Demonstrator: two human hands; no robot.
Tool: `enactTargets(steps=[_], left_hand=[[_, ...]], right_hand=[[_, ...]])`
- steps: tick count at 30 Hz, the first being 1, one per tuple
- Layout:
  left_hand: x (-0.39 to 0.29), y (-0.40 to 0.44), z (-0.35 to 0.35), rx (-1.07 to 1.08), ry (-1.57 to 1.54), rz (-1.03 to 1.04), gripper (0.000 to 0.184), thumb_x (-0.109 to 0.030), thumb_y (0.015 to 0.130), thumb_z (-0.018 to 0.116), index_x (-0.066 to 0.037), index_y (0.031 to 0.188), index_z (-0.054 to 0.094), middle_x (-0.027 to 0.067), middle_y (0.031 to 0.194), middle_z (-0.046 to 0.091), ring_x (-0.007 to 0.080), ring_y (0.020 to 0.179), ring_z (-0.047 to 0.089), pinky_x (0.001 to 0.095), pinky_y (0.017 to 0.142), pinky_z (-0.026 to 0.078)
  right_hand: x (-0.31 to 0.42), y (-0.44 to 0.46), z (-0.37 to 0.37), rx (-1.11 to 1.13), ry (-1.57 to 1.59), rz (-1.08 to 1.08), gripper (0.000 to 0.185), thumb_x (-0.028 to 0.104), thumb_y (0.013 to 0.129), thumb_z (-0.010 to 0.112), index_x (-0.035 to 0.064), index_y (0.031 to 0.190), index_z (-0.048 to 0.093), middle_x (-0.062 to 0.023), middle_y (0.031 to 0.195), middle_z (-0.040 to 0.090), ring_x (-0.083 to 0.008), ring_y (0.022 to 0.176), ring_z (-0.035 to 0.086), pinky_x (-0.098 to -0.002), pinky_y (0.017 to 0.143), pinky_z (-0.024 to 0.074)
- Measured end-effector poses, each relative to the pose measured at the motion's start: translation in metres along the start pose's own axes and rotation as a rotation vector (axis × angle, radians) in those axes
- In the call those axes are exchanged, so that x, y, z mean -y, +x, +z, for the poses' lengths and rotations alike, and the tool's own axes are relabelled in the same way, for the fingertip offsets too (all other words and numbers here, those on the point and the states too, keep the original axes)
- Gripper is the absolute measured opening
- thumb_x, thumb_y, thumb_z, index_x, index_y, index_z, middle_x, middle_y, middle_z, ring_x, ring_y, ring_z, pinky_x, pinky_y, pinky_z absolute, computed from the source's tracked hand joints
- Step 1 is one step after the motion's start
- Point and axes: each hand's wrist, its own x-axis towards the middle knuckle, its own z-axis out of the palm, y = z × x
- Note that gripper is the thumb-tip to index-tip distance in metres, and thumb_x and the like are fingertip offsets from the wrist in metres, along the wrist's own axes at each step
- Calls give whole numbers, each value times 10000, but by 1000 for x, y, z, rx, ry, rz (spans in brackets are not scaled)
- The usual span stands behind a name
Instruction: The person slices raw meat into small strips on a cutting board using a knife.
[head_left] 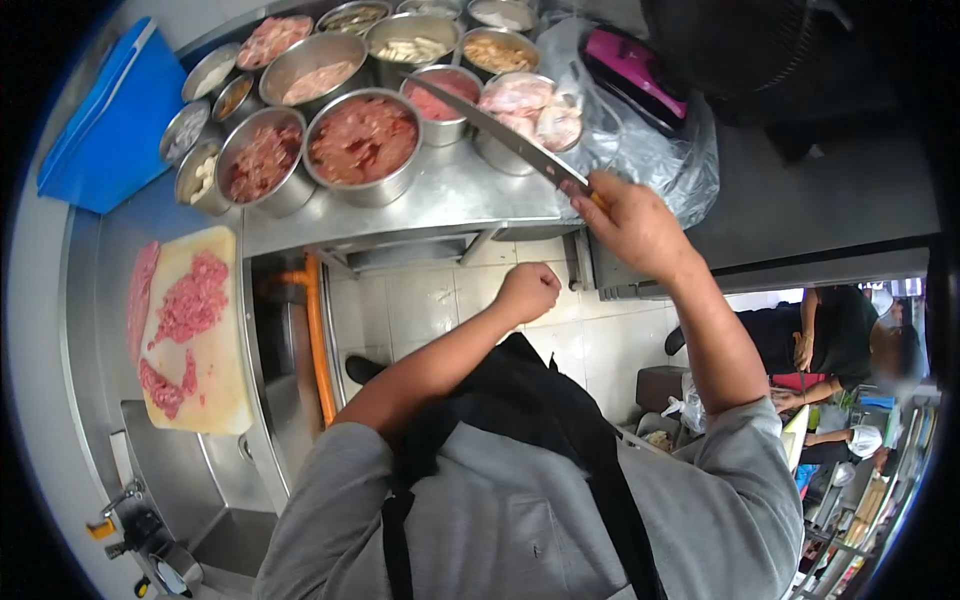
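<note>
My right hand is wrapped around the handle of a long knife. Its blade points up and to the left, over the metal bowls on the counter. Below and to the left, my left hand is curled into a fist above the floor, with nothing showing in it. Under the blade are a bowl of pale raw meat pieces and a bowl of pink minced meat. To the left, chopped raw meat and a longer strip of meat lie on a cutting board.
Several more metal bowls of meat and other ingredients crowd the steel counter. A blue container stands far left, and a sink lies below the board. Plastic bags and a magenta-and-black object sit right. Co-workers stand at right.
</note>
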Motion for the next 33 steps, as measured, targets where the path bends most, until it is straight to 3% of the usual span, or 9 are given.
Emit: enactTargets(steps=[7,13,18,21,24,25,27,31,33], left_hand=[[8,-34,-36,80,37,-255,104,-54,865,656,29,928,663,68,796,674,133,652,653,274,600,553],[97,-141,-142,-363,-115,-333,257,-22,841,677,54,1080,623,94,848,666,162,700,660,286,655,573],[126,-278,-210,-742,-734,-116,331,-8,869,689,93,1171,598,174,970,709,226,795,711,338,734,615],[85,-323,-221,-963,-528,-234,302,-60,912,671,83,1173,619,174,982,719,231,817,716,331,723,609],[52,-352,-237,-907,-411,-194,267,-117,939,658,66,1133,656,142,920,718,202,770,697,301,674,580],[38,-354,-241,-897,-338,-234,235,-115,942,653,54,1105,665,125,883,710,189,746,683,292,656,568],[9,-354,-247,-861,-260,-257,186,-87,941,638,38,1074,673,108,849,698,180,708,665,289,639,561],[-62,-329,-259,-563,-254,-113,114,-12,924,592,22,1015,651,105,867,678,173,713,650,287,651,553],[-87,-286,-261,-401,-196,97,92,29,903,559,5,965,621,114,901,665,164,726,637,280,653,539]], right_hand=[[-27,-15,25,52,100,-59,241,294,947,620,57,916,588,-205,723,648,-438,739,642,-539,669,490],[7,6,73,178,188,-175,264,300,953,629,42,922,584,-222,720,645,-452,734,639,-542,668,487],[76,44,114,315,192,-304,251,291,951,619,42,960,590,-241,763,655,-460,779,648,-545,694,497],[128,62,154,307,183,-497,303,281,933,603,41,1116,579,-262,967,684,-434,931,665,-536,797,519],[197,76,195,347,236,-547,335,249,933,548,57,1204,591,-225,1052,699,-407,986,674,-536,799,538],[209,77,223,169,238,-673,332,240,935,517,65,1204,600,-212,1056,706,-387,965,688,-530,793,549],[224,76,217,289,181,-702,313,223,913,516,74,1167,622,-207,1070,709,-370,975,698,-515,810,555],[189,41,208,392,144,-435,317,223,853,591,87,1134,651,-159,1025,721,-367,960,700,-476,809,558],[140,11,213,328,185,-352,294,235,871,577,95,1120,643,-155,992,707,-366,929,697,-490,783,555]])
